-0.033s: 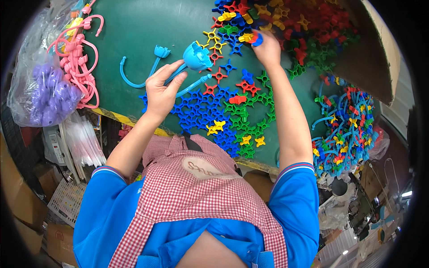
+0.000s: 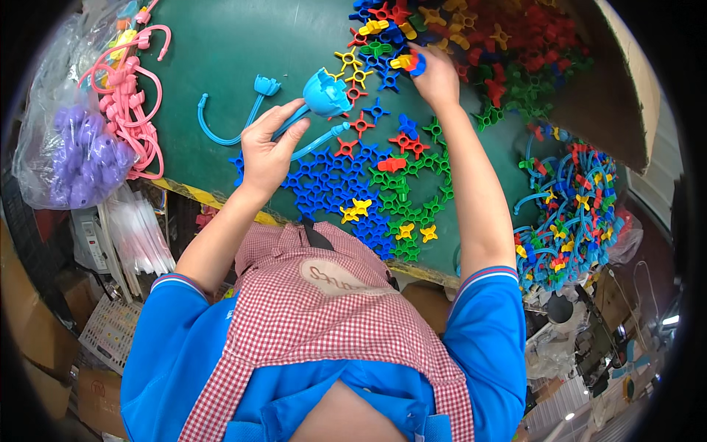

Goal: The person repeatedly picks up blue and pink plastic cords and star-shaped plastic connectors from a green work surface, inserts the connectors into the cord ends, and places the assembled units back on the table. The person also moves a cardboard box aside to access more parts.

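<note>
My left hand grips the stem of a light-blue plastic toy with a scalloped cup tilted up to the right. Its curved tube arm reaches left, with a smaller blue cup close by. Another blue tube runs out to the right below the hand. My right hand is closed on a small stack of star-shaped plastic rings in yellow, red and blue. Under and around it lie loose rings of the same kind. Blue rings and green rings spread across the table near me.
Pink tube toys and a clear bag of purple pieces lie at the left of the green table. An open cardboard box stands at the right, loose rings at its mouth. Finished-looking blue tube bundles hang near the right edge.
My right hand has shifted slightly left with the stacked rings. The left hand and the blue toy have hardly moved.
</note>
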Tool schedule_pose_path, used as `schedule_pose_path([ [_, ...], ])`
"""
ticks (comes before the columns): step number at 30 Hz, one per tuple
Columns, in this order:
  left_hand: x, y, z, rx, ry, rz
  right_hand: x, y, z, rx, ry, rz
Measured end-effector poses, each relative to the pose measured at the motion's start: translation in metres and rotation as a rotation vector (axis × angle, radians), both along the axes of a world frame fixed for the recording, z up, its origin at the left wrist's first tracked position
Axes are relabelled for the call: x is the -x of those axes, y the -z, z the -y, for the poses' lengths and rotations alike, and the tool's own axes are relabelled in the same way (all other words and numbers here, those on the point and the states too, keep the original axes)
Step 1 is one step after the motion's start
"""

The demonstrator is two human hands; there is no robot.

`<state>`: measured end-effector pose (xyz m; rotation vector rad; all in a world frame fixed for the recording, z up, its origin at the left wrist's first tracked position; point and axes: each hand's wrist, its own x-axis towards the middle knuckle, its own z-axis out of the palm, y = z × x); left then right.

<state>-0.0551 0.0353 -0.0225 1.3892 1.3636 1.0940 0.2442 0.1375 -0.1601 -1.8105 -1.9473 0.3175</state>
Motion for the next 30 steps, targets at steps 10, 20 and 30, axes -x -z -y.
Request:
schedule_pose_path([
  [10,-0.001,0.005,0.001,0.014,-0.01,0.011,0.012,-0.051,0.045,0.039,-0.12,-0.075],
  [20,-0.022,-0.006,0.002,-0.009,0.097,0.061,-0.068,-0.035,0.153,0.203,0.315,0.266],
  [30,-0.036,-0.009,0.007,0.002,0.084,0.085,-0.063,-0.053,0.136,0.24,0.301,0.401],
])
